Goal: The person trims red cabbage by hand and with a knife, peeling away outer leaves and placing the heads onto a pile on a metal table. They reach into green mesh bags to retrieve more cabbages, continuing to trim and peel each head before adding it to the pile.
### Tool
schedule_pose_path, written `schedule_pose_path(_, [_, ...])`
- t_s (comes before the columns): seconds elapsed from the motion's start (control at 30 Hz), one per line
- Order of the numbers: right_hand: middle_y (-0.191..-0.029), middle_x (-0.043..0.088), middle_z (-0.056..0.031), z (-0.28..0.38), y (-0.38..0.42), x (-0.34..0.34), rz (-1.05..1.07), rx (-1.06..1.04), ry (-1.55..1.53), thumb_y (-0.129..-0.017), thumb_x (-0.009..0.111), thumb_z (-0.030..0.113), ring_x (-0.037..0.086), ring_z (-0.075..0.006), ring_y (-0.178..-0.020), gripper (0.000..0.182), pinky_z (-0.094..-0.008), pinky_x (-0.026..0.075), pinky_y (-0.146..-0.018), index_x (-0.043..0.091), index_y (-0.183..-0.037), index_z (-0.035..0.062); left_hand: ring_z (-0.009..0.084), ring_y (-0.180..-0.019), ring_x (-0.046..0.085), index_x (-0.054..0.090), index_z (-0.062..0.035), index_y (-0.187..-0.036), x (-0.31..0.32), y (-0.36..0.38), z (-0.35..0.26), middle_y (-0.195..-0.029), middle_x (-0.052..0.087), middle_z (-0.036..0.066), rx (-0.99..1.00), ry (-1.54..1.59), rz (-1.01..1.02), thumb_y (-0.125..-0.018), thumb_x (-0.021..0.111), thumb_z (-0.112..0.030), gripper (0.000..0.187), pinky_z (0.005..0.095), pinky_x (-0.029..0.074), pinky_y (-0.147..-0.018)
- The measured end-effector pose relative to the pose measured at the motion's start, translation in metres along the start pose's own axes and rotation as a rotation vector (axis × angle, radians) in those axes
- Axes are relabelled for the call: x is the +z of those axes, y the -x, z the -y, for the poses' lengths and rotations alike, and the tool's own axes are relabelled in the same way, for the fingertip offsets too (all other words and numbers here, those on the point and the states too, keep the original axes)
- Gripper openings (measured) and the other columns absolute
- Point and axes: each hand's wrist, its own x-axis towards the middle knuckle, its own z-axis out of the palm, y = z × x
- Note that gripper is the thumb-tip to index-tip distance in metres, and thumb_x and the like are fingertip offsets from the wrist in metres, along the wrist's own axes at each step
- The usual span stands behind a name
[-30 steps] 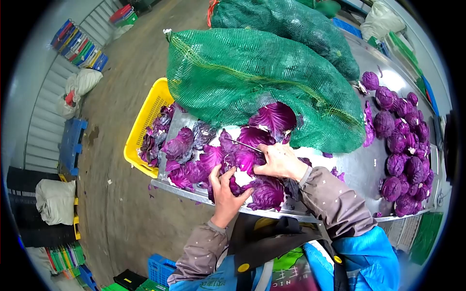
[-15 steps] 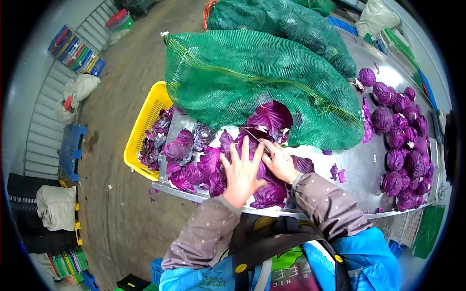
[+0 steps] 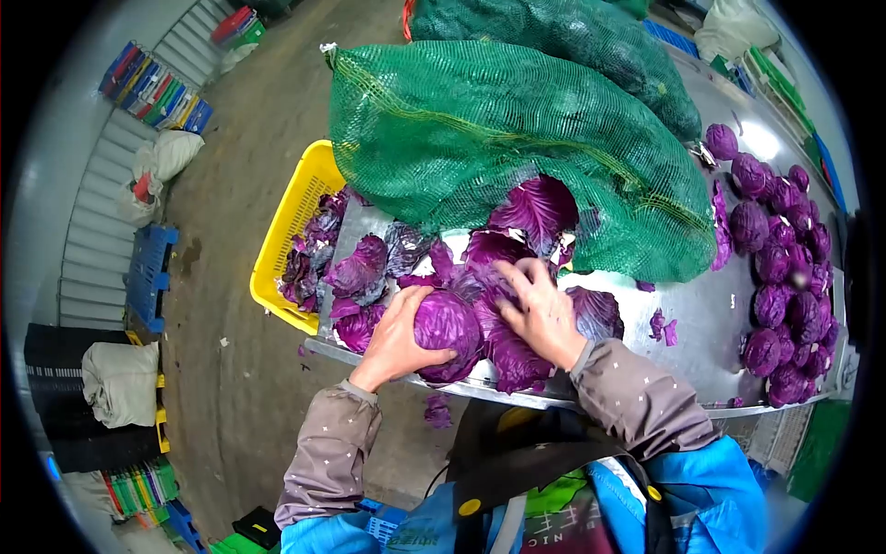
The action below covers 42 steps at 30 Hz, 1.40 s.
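Note:
My left hand [image 3: 399,342] is wrapped round the left side of a trimmed, round red cabbage [image 3: 448,332], near the table's front edge. Right beside it, my right hand [image 3: 540,312] is over loose red cabbage leaves [image 3: 517,355], its fingers bent and blurred. No knife blade can be made out at that hand now. More stripped leaves [image 3: 358,268] lie left of the cabbage, and one large leaf [image 3: 535,212] rests against the green mesh sack [image 3: 498,120]. A leaf piece [image 3: 438,411] shows below the table edge, against the floor.
A yellow crate [image 3: 281,249] with leaves stands at the table's left end. Several trimmed cabbages [image 3: 784,305] are heaped on the metal table [image 3: 697,337] at the right. Behind the front sack lies a second full mesh sack [image 3: 572,46]. Blue pallet [image 3: 150,277] on the left.
My left hand has gone from lying spread over the leaves to gripping a cabbage, farther left. The thin blade seen at my right hand no longer shows. Leaves at the front left have shifted.

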Motion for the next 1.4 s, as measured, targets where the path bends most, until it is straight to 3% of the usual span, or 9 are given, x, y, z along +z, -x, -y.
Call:
schedule_pose_path(0.27, [-0.096, 0.058, -0.0149, -0.044, 0.005, 0.065, 0.165, 0.055, -0.123, -0.082, 0.066, 0.022, 0.059, -0.0319, -0.086, 0.041, -0.0374, 0.047, -0.073, 0.056, -0.118, 0.0052, 0.0312, -0.121, 0.043, 0.042, -0.0047, -0.13, -0.003, 0.02, 0.032, -0.129, 0.043, 0.016, -0.013, 0.272, -0.125, -0.055, 0.082, -0.027, 0.088, 0.0381, 0.035, -0.103])
schedule_pose_path(0.57, [-0.087, 0.061, -0.0094, -0.05, -0.009, 0.066, 0.194, 0.093, -0.327, -0.077, 0.07, 0.016, 0.06, -0.0215, -0.08, 0.04, -0.0355, 0.048, -0.071, 0.057, -0.113, 0.0048, 0.0302, -0.119, 0.048, 0.044, -0.0113, -0.131, 0.038, 0.051, 0.051, -0.131, 0.047, 0.011, -0.168, 2.019, -0.393, -0.085, 0.062, -0.039, 0.056, 0.0499, 0.04, -0.1])
schedule_pose_path(0.7, [-0.098, 0.061, -0.0009, -0.01, -0.012, 0.008, 0.301, 0.329, -0.787, -0.083, 0.068, 0.019, 0.056, -0.0136, -0.087, 0.044, -0.029, 0.046, -0.081, 0.054, -0.122, 0.0034, 0.0321, -0.124, 0.043, 0.039, -0.0172, -0.135, 0.042, 0.044, -0.011, -0.136, 0.041, 0.012, -0.234, 2.135, -0.397, -0.089, 0.053, -0.046, 0.056, 0.0526, 0.036, -0.103])
schedule_pose_path(0.8, [-0.119, 0.051, -0.011, -0.002, -0.004, -0.019, 0.329, 0.046, -0.773, -0.073, 0.076, 0.036, 0.046, -0.0235, -0.116, 0.074, -0.0361, 0.039, -0.098, 0.043, -0.133, 0.0076, 0.0349, -0.131, 0.033, 0.019, -0.017, -0.144, 0.069, 0.049, -0.042, -0.144, 0.029, 0.016, -0.155, 0.966, -0.21, -0.087, 0.034, -0.067, 0.077, 0.0527, 0.022, -0.111])
schedule_pose_path(0.9, [-0.134, 0.036, -0.0238, -0.012, 0.006, -0.021, 0.313, -0.047, -0.341, -0.062, 0.081, 0.046, 0.038, -0.0348, -0.126, 0.094, -0.0406, 0.035, -0.102, 0.039, -0.137, 0.0082, 0.0444, -0.131, 0.026, 0.02, 0.0023, -0.14, 0.105, 0.042, -0.039, -0.14, 0.025, 0.029, -0.199, 2.616, 0.266, -0.086, 0.04, -0.065, 0.089, 0.0494, 0.026, -0.11])
schedule_pose_path(0.93, [-0.133, 0.04, -0.0228, -0.028, 0.007, -0.013, 0.298, -0.025, -0.312, -0.064, 0.081, 0.043, 0.04, -0.0329, -0.125, 0.092, -0.0382, 0.035, -0.102, 0.039, -0.135, 0.0035, 0.0424, -0.13, 0.03, 0.023, 0.0046, -0.138, 0.099, 0.04, -0.049, -0.138, 0.031, 0.029, -0.663, 2.485, 0.16, -0.089, 0.038, -0.062, 0.084, 0.0484, 0.029, -0.108])
schedule_pose_path(1.07, [-0.129, 0.05, -0.0188, -0.049, 0.002, -0.012, 0.285, 0.167, -0.639, -0.069, 0.081, 0.029, 0.047, -0.0236, -0.121, 0.084, -0.033, 0.035, -0.103, 0.039, -0.133, -0.0038, 0.0299, -0.113, 0.054, 0.045, 0.0055, -0.121, 0.079, 0.055, -0.04, -0.118, 0.055, 0.02, -0.489, 1.438, 0.243, -0.093, 0.054, -0.029, 0.045, 0.0385, 0.047, -0.092])
schedule_pose_path(1.17, [-0.128, 0.051, -0.0186, -0.054, -0.001, -0.009, 0.346, 0.135, -0.666, -0.069, 0.08, 0.032, 0.047, -0.0248, -0.12, 0.085, -0.0329, 0.034, -0.103, 0.039, -0.134, -0.0029, 0.0275, -0.109, 0.052, 0.042, -0.0005, -0.127, 0.056, 0.039, -0.046, -0.125, 0.044, 0.017, -0.267, 0.392, -0.261, -0.065, 0.081, -0.017, 0.076, 0.0348, 0.05, -0.084])
schedule_pose_path(1.4, [-0.117, 0.051, -0.0181, -0.039, 0.019, -0.021, -0.055, -0.053, -0.288, -0.09, 0.053, 0.014, 0.053, -0.0332, -0.107, 0.041, -0.0365, 0.043, -0.091, 0.046, -0.128, 0.0031, 0.0374, -0.12, 0.035, 0.032, -0.0025, -0.134, 0.074, -0.02, -0.049, -0.128, 0.032, 0.02, 0.195, 0.115, -0.306, -0.052, 0.084, -0.024, 0.099, 0.0465, 0.031, -0.103])
